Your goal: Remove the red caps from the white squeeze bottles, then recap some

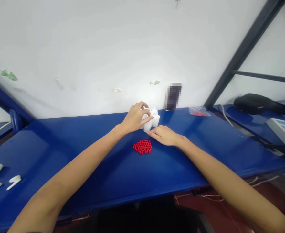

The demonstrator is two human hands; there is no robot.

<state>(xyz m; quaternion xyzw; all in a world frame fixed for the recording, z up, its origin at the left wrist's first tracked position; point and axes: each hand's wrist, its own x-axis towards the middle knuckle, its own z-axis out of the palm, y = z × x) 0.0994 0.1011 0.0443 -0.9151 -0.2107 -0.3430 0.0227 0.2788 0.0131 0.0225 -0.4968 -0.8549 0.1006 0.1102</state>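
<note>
Several small white bottles [155, 121] stand close together near the back of the blue table. My left hand [137, 117] curves from the left round the top of the front white bottle [147, 125], thumb across it and index finger bent above. My right hand [164, 135] rests low on the right with its fingers curled in. Its thumb tip is at the foot of that same bottle; whatever lies under those fingers is hidden. A patch of small red beads [142, 147] lies on the table just in front of both hands.
The blue table [96, 168] meets a white wall. Against the wall leans a dark, blurred-out rectangle [173, 97]. A clear plastic bag [199, 111] with red pieces lies at the back right. White, rounded objects [14, 181] sit at the left edge. A dark metal post [229, 72] rises on the right.
</note>
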